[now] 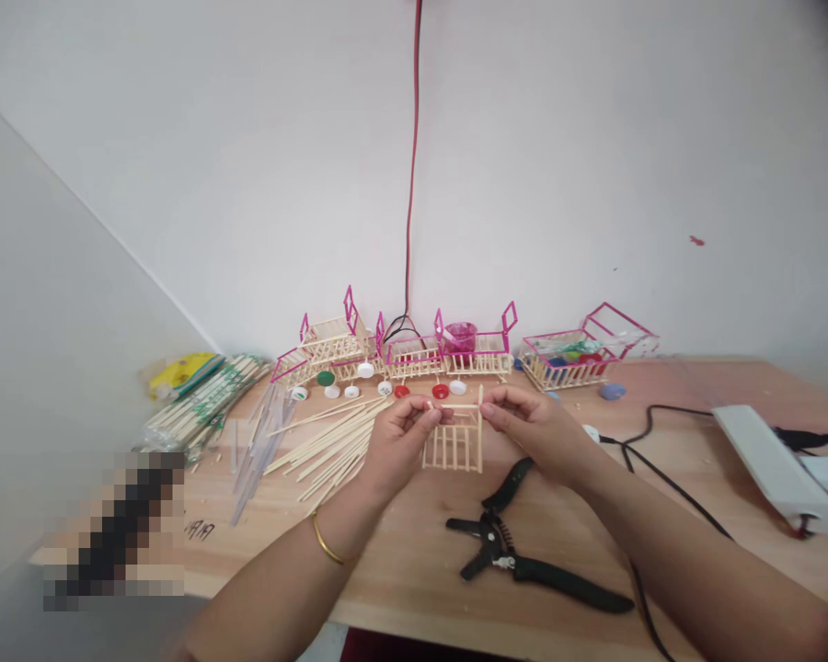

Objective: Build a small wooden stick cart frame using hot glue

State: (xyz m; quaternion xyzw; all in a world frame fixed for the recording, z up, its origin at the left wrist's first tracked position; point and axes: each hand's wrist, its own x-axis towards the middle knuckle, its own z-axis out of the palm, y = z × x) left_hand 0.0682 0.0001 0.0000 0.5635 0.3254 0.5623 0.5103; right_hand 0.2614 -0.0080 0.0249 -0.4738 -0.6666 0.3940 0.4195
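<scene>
Between my two hands, above the table, is a small frame of wooden sticks [455, 448] with several parallel bars. My left hand [406, 439] pinches its upper left corner between thumb and fingers. At the upper right corner, my right hand [523, 421] grips the end of an upright stick. Just below lies a pair of black-handled cutters [491, 538], its handles spread. Loose wooden sticks [331, 450] fan out on the table left of my left hand. Clear glue sticks [252, 460] lie farther left.
Stick carts with pink rims [414, 357] and bottle-cap wheels line the wall. A stick basket [566, 363] holding coloured caps stands right of them. Packaged sticks [203, 405] lie at left. Black cables [683, 492] and a white power strip [776, 473] occupy the right side.
</scene>
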